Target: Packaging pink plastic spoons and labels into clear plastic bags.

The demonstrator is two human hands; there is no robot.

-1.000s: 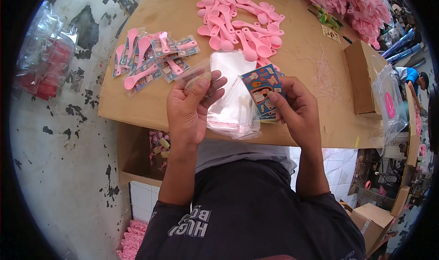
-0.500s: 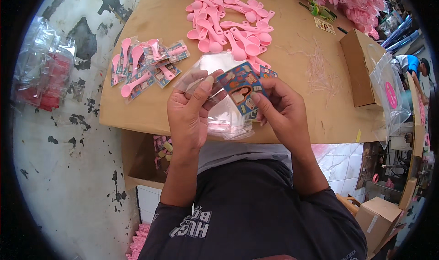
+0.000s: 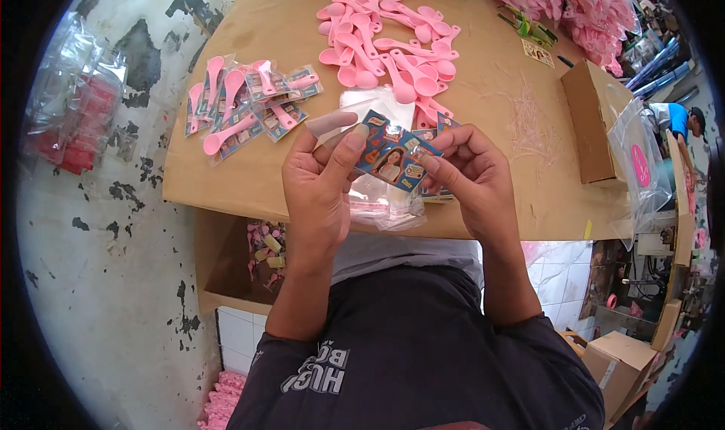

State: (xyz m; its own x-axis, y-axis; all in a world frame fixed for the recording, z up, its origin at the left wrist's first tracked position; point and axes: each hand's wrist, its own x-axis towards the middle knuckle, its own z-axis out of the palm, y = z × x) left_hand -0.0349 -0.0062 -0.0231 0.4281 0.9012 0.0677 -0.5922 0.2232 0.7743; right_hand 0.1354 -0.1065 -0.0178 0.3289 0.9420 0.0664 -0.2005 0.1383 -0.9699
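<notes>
Between my hands is a blue printed card [image 3: 390, 160], tilted down to the right. My right hand [image 3: 481, 180] pinches its right end between thumb and fingers. My left hand [image 3: 321, 184] is closed on a clear plastic bag [image 3: 332, 122], with its thumb against the card's left end; whether the card is inside the bag I cannot tell. Below lies a stack of clear bags [image 3: 381, 212] near the table edge. More printed cards [image 3: 445, 122] sit partly hidden behind my right hand. Beyond are loose pink measuring spoons [image 3: 404, 52].
Bagged pink spoons with cards [image 3: 249, 106] lie on the table's left. A cardboard box [image 3: 593, 120] stands at the right, with a clear bag [image 3: 638, 165] hanging by it. Green-handled scissors [image 3: 529, 28] lie far right. An open compartment [image 3: 226, 260] is under the table.
The card has turned to a flatter slant and shifted left, meeting my left thumb. The bag has come closer to the card. My view has shifted slightly.
</notes>
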